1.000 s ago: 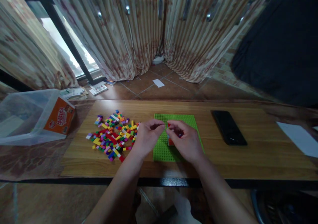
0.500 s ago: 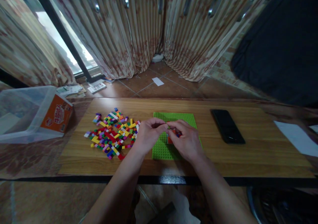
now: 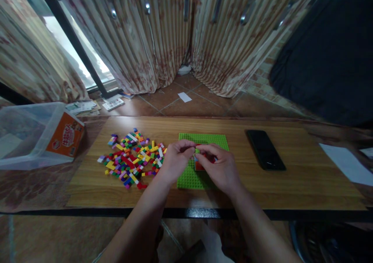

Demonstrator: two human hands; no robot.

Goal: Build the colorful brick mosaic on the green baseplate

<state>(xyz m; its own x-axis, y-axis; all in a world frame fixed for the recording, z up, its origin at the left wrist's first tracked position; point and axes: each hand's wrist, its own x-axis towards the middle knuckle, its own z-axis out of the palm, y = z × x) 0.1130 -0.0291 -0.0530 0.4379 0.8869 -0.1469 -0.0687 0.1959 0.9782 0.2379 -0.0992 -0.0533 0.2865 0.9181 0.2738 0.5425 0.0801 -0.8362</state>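
Over the green studded baseplate (image 3: 189, 180), my left hand (image 3: 176, 160) and my right hand (image 3: 220, 165) meet fingertip to fingertip. Thumbs and forefingers of both pinch a small light-green brick (image 3: 197, 150). Just beneath the right fingers, a low block of joined bricks (image 3: 199, 166), orange-red with some blue, sits on the baseplate. My right hand covers much of that block, so its full shape is hidden. To the left of my left hand lies a spread-out heap of loose toy bricks (image 3: 128, 160) in many colours.
A black phone (image 3: 265, 149) lies on the wooden table (image 3: 314, 177) to the right, with white paper (image 3: 346, 164) beyond it. At the far left stands a clear plastic bin (image 3: 32, 131) with an orange label. Curtains (image 3: 131, 41) hang behind the table.
The fingertips have parted slightly, so the light-green brick between them shows more clearly. Both hands stay over the baseplate, and the whole view has shifted a little.
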